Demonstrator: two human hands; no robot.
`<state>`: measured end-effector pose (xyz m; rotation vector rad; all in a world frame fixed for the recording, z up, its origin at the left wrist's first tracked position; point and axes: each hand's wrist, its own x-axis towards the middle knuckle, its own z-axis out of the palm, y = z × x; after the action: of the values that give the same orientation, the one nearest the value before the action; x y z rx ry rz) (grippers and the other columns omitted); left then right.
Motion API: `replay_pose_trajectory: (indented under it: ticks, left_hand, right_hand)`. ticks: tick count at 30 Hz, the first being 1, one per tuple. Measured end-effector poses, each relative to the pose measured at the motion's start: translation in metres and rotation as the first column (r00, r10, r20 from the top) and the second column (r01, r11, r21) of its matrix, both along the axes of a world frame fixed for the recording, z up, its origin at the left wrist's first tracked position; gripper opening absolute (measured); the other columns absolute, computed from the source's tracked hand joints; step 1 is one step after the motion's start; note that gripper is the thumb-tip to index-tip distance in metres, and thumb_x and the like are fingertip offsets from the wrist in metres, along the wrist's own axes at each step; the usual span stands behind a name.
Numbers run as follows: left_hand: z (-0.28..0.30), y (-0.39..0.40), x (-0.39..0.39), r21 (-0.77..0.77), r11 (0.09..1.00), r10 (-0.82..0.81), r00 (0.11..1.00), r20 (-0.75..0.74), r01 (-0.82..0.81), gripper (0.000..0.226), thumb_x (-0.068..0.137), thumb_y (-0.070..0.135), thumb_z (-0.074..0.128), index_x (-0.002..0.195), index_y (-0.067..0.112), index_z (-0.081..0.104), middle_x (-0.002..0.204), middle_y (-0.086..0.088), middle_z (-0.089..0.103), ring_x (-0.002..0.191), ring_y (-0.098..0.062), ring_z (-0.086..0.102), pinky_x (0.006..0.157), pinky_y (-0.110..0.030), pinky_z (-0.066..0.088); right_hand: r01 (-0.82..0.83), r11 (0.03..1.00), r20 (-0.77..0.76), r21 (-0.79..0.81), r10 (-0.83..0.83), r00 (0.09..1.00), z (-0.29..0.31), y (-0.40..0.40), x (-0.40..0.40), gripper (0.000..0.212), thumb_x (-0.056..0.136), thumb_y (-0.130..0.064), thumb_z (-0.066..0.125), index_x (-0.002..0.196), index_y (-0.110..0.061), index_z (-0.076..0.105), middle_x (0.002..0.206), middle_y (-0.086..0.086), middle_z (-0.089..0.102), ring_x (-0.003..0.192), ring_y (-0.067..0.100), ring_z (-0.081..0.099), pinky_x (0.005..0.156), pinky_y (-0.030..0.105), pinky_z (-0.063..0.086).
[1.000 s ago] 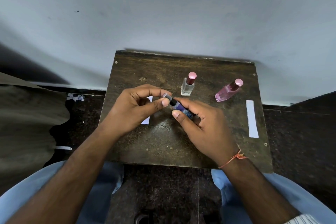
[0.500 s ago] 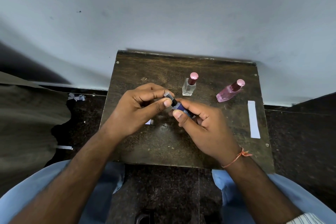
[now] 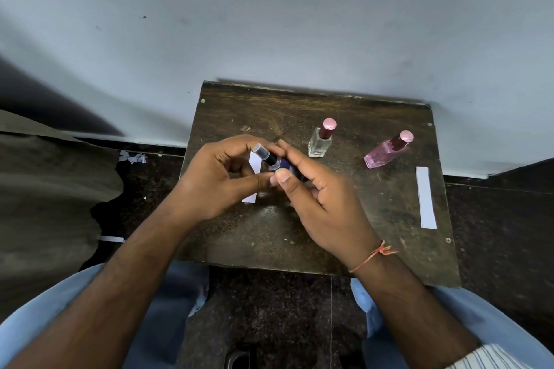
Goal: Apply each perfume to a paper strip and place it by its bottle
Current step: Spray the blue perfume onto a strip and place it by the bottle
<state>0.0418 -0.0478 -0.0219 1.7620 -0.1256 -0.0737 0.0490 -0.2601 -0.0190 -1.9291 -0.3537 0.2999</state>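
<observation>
A small dark-blue perfume bottle with a black neck and a greyish cap is held tilted above the wooden table. My right hand grips its body. My left hand curls around the cap end, its thumb pressed beside the right thumb at the bottle. Beneath the hands a white paper strip lies on the table, partly hidden. A clear bottle with a pink cap stands behind the hands. A pink bottle stands to the right, with another paper strip near it.
The table stands against a pale wall. Paper scraps and a white strip lie on the dark floor to the left, beside a brown cloth. My knees in blue trousers flank the table's near edge.
My left thumb has slid from the cap down toward the bottle's body, uncovering the cap tip. More of the strip under the hands shows. Both hands have stayed in place.
</observation>
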Motion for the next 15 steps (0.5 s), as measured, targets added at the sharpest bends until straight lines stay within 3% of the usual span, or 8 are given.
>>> replay_pose_trajectory:
  ticks: [3, 5, 7, 9, 10, 13, 15]
  left_hand:
    - [0.002, 0.005, 0.002, 0.034, 0.99, 0.139, 0.99, 0.013, -0.14, 0.033, 0.084, 0.011, 0.086, 0.116, 0.014, 0.079, 0.106, 0.008, 0.081, 0.058, -0.027, 0.057, 0.058, -0.039, 0.054]
    - [0.003, 0.01, 0.006, 0.033, 0.954, 0.299, 0.954, -0.022, -0.298, 0.033, 0.084, 0.01, 0.086, 0.117, 0.011, 0.078, 0.1, 0.013, 0.08, 0.059, -0.006, 0.058, 0.058, -0.026, 0.056]
    - [0.002, 0.017, 0.008, 0.097, 0.911, 0.405, 0.914, -0.021, -0.401, 0.031, 0.086, 0.01, 0.087, 0.116, 0.014, 0.078, 0.098, 0.011, 0.081, 0.063, -0.001, 0.06, 0.059, -0.022, 0.056]
    - [0.0, 0.023, 0.008, 0.209, 0.885, 0.424, 0.906, 0.007, -0.416, 0.03, 0.088, 0.017, 0.088, 0.114, 0.026, 0.079, 0.1, 0.005, 0.082, 0.069, -0.018, 0.067, 0.065, -0.034, 0.059]
    - [-0.001, 0.024, 0.008, 0.264, 0.876, 0.412, 0.911, 0.028, -0.404, 0.028, 0.089, 0.019, 0.087, 0.113, 0.03, 0.079, 0.102, 0.004, 0.082, 0.072, -0.025, 0.068, 0.068, -0.033, 0.059]
    - [-0.006, 0.022, 0.011, 0.399, 0.85, 0.347, 0.935, 0.07, -0.345, 0.027, 0.091, 0.023, 0.084, 0.115, 0.035, 0.077, 0.109, 0.009, 0.079, 0.08, -0.017, 0.067, 0.065, -0.011, 0.052]
    - [-0.006, 0.021, 0.013, 0.459, 0.828, 0.316, 0.945, 0.089, -0.32, 0.028, 0.093, 0.026, 0.082, 0.119, 0.034, 0.076, 0.112, 0.013, 0.077, 0.086, -0.015, 0.069, 0.069, -0.016, 0.054]
  right_hand:
    - [0.02, 0.999, 0.045, -0.043, -0.018, 0.999, -0.002, 0.008, -0.001, 0.06, 0.107, -0.033, 0.067, 0.163, -0.027, 0.046, 0.147, -0.008, 0.068, 0.12, 0.003, 0.071, 0.095, 0.026, 0.062]
    - [0.033, 0.995, 0.058, -0.091, -0.027, 0.998, -0.003, 0.011, -0.001, 0.065, 0.107, -0.033, 0.066, 0.166, -0.028, 0.04, 0.154, -0.009, 0.061, 0.12, 0.004, 0.068, 0.086, 0.022, 0.062]
    - [0.027, 0.992, 0.042, -0.127, -0.022, 0.999, -0.003, 0.011, 0.0, 0.065, 0.108, -0.035, 0.063, 0.167, -0.028, 0.038, 0.163, -0.015, 0.051, 0.126, 0.004, 0.063, 0.087, 0.026, 0.063]
    - [0.014, 0.989, 0.028, -0.147, -0.01, 1.0, -0.004, 0.011, 0.0, 0.062, 0.108, -0.037, 0.062, 0.166, -0.029, 0.04, 0.162, -0.018, 0.051, 0.126, 0.004, 0.062, 0.088, 0.03, 0.064]
    - [0.01, 0.988, 0.027, -0.154, -0.006, 1.0, -0.003, 0.01, 0.0, 0.06, 0.108, -0.037, 0.062, 0.165, -0.03, 0.042, 0.159, -0.02, 0.053, 0.125, 0.005, 0.063, 0.088, 0.032, 0.064]
    - [0.004, 0.985, 0.026, -0.172, 0.001, 1.0, -0.004, 0.007, -0.002, 0.055, 0.108, -0.037, 0.061, 0.161, -0.034, 0.046, 0.153, -0.023, 0.057, 0.124, 0.006, 0.064, 0.092, 0.039, 0.063]
    - [0.003, 0.983, 0.026, -0.185, 0.002, 1.0, -0.004, 0.004, -0.001, 0.053, 0.108, -0.036, 0.061, 0.159, -0.034, 0.049, 0.148, -0.023, 0.061, 0.123, 0.006, 0.064, 0.094, 0.042, 0.061]
